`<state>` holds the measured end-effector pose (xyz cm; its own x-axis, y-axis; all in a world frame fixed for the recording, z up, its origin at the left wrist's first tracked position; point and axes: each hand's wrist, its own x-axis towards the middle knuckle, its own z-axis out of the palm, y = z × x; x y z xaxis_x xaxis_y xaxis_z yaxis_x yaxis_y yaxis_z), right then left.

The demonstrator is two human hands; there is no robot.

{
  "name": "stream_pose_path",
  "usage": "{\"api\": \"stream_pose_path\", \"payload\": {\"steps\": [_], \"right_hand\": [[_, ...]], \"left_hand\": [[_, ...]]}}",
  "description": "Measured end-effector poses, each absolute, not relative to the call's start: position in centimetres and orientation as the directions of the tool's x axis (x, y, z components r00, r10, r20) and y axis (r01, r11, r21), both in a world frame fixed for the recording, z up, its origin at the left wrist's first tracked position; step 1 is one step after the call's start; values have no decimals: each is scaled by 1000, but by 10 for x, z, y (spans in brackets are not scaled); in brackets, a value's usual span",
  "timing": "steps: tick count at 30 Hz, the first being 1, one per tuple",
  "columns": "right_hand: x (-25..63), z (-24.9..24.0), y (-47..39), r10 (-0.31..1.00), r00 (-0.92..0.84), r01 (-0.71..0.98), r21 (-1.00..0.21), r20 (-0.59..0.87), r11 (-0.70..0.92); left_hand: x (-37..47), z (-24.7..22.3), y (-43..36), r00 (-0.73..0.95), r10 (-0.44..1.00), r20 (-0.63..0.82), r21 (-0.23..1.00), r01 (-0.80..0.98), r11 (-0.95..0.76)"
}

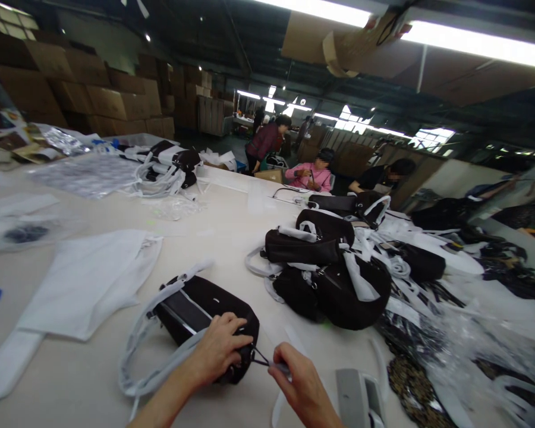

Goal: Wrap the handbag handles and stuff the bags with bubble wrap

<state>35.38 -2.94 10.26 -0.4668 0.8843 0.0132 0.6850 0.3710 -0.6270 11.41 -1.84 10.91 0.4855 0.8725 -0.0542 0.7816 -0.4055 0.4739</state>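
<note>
A dark handbag (191, 309) lies on its side on the pale table, its strap (134, 362) wrapped in white material and looped toward me. My left hand (225, 345) presses over the bag's right end, fingers bent around it. Just to the right, my right hand (296, 380) is closed, thumb against fingers, on a small pale grey piece (280, 367). Two thin dark lines run from that piece to the bag's end; whether they are cord or a tool's tips I cannot tell. A grey-white device (359, 398) stands beside my right hand.
More dark bags with white-wrapped straps (330, 267) are piled at right, with plastic wrapping (468, 339) beyond. A white cloth bag (91, 282) lies at left. Another strapped bundle (164, 166) sits farther back. Several people work past the table; cardboard boxes (120, 101) are stacked behind.
</note>
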Motion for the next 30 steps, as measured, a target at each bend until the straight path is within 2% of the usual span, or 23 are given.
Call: {"api": "stream_pose_path", "payload": {"steps": [6, 9, 13, 18, 25, 30], "right_hand": [[353, 104, -29, 889, -451, 683, -611, 78, 400], [354, 101, -27, 882, -463, 692, -583, 93, 425], [353, 99, -22, 856, -510, 736, -473, 81, 484], [347, 102, -17, 851, -524, 812, -320, -29, 488], [326, 94, -19, 850, -485, 850, -337, -205, 404], [295, 98, -7, 852, -430, 864, -411, -300, 291]], "left_hand": [[119, 102, -17, 539, 842, -2, 512, 724, -462], [126, 92, -21, 474, 880, 0, 545, 738, -398], [139, 82, -30, 342, 940, 12, 567, 772, -288], [145, 78, -36, 366, 927, 86, 543, 762, -351], [134, 79, -31, 453, 888, 82, 560, 716, -417], [129, 77, -29, 477, 874, 90, 576, 691, -437]]}}
